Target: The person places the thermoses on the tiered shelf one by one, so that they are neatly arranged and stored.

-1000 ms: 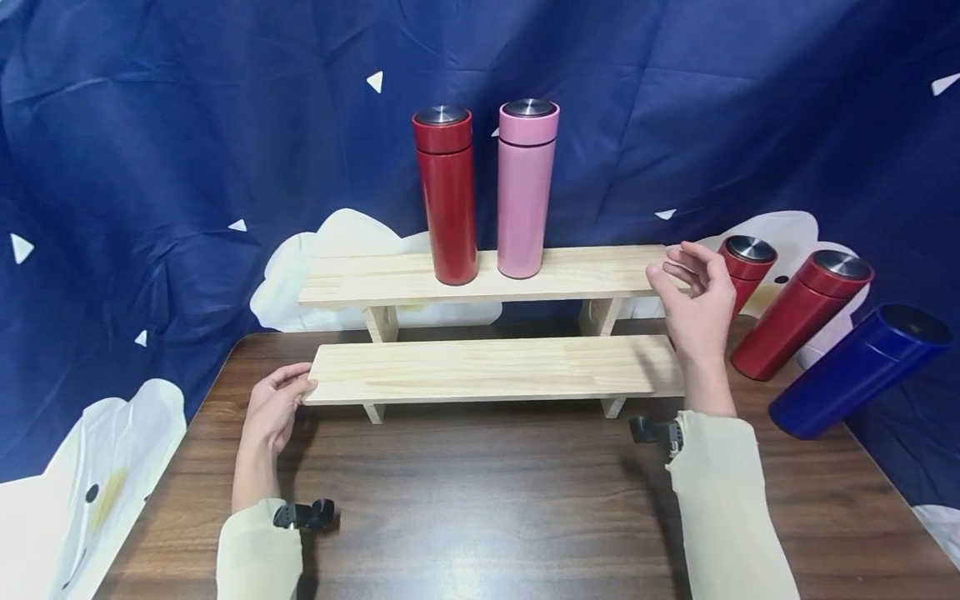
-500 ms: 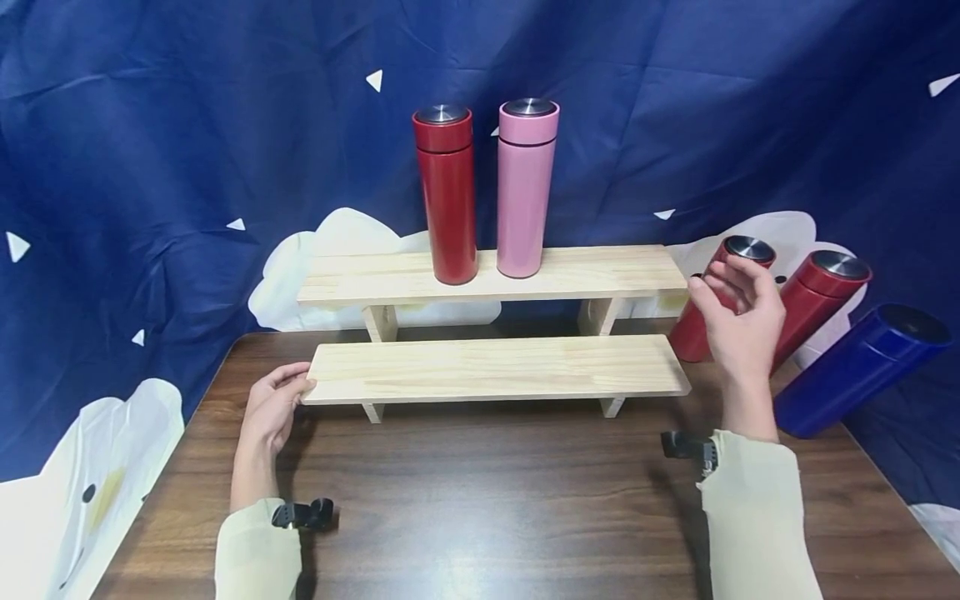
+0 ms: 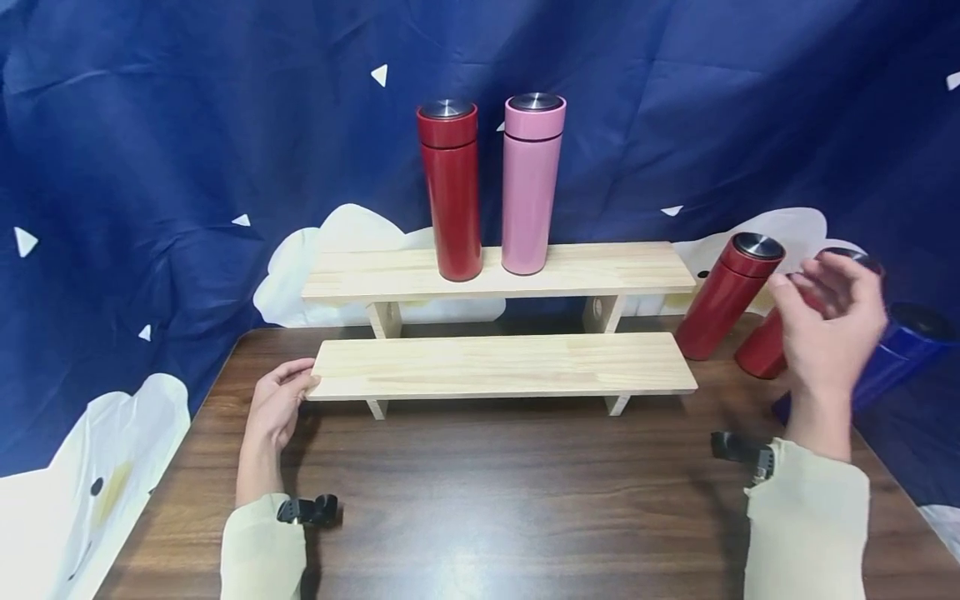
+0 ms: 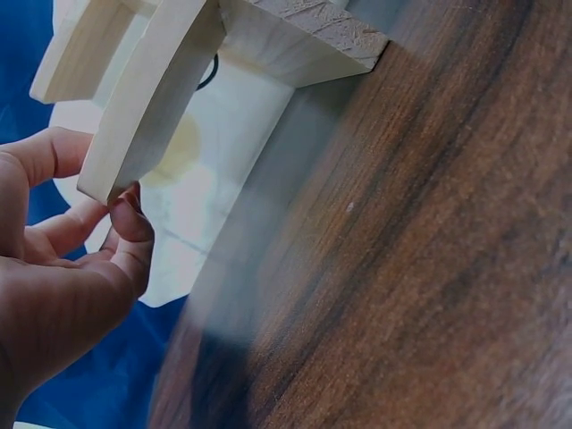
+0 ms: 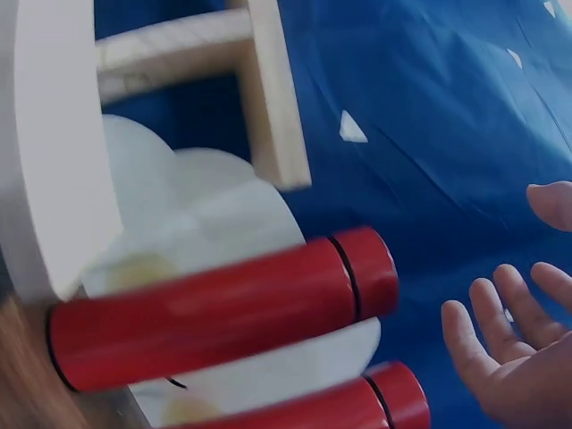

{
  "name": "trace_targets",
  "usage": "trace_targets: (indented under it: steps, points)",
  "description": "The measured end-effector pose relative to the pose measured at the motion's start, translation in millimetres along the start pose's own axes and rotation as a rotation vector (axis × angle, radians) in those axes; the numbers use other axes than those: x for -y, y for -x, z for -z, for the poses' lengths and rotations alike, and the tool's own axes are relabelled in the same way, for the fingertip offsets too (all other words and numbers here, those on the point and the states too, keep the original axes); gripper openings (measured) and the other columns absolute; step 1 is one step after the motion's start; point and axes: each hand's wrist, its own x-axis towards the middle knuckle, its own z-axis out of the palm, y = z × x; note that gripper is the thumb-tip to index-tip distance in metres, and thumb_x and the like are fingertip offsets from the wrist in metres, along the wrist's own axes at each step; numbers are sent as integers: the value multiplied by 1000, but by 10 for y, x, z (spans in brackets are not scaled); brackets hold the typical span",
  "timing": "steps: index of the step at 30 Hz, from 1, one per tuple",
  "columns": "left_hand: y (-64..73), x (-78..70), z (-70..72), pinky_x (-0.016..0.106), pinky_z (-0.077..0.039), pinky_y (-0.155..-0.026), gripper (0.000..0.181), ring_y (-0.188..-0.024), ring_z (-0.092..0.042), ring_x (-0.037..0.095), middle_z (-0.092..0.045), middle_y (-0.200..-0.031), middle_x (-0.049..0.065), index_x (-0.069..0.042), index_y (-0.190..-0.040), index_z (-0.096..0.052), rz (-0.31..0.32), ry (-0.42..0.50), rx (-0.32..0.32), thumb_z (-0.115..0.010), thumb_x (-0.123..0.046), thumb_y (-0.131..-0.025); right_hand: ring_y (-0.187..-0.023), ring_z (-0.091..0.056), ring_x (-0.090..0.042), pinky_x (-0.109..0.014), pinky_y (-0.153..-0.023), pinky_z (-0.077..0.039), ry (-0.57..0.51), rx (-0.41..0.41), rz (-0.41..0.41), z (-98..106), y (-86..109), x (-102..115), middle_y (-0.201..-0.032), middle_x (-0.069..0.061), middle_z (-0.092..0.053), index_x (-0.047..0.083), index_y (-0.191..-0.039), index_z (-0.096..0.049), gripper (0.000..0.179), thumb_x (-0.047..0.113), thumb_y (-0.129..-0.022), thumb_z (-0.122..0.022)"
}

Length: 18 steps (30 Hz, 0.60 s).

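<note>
In the head view, my left hand (image 3: 273,404) pinches the left end of the lower board of a two-tier wooden shelf (image 3: 502,367). The left wrist view shows the thumb beneath the board's end (image 4: 147,107) and a finger above it. My right hand (image 3: 836,325), fingers loosely bent and holding nothing, is raised at the right. It overlaps a red thermos bottle (image 3: 763,343) and part of a blue thermos bottle (image 3: 896,346). Left of the hand, another red thermos (image 3: 727,300) stands beside the shelf, fully visible.
A dark red thermos (image 3: 455,200) and a pink thermos (image 3: 532,200) stand upright on the upper board (image 3: 615,262). The shelf rests on a brown wooden table (image 3: 510,492). Behind it hangs a blue cloth (image 3: 300,108) with white shapes.
My right hand has moved right, from the upper board's right end, past the nearest red thermos to the second red and blue ones. The left hand has stayed at the board.
</note>
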Motion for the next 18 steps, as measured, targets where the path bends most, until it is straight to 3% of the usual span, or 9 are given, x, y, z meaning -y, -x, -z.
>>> trace_targets:
  steps: [5, 7, 12, 14, 18]
  points:
    - [0, 0, -44, 15, -49, -71, 38, -81, -59, 5, -63, -93, -4, 11, -128, -53, -1, 17, 2, -60, 9, -91, -99, -67, -10, -21, -92, -49, 203, -85, 32, 148, -97, 102, -114, 0, -69, 11, -124, -66, 46, -2, -81, -78]
    - [-2, 3, -54, 15, -49, -70, 37, -80, -59, 5, -63, -93, -4, 10, -127, -53, 0, 16, -1, -60, 9, -90, -101, -66, -11, -22, -94, -48, 156, -110, 5, 195, -128, 149, -115, -1, -68, 11, -124, -66, 47, -4, -81, -77]
    - [-15, 8, -60, 15, -49, -70, 36, -80, -58, 6, -62, -97, -2, 9, -126, -55, 10, 0, 12, -60, 9, -90, -105, -61, -13, -17, -93, -45, -142, -196, -130, 325, -225, 258, -119, -6, -66, 9, -121, -66, 48, -10, -78, -76]
    - [-23, 7, -63, 15, -49, -71, 37, -81, -58, 6, -61, -99, -1, 10, -126, -54, 7, -11, 19, -61, 8, -90, -110, -57, -11, -12, -93, -41, -151, -224, -187, 388, -264, 281, -121, -3, -64, 11, -120, -67, 44, -7, -81, -75]
    - [-30, 8, -69, 15, -49, -72, 39, -83, -57, 7, -59, -101, 0, 10, -128, -53, -8, -19, 32, -61, 8, -90, -122, -47, -5, -5, -94, -31, -42, -231, -273, 520, -326, 281, -125, 4, -57, 17, -121, -65, 36, 6, -87, -71]
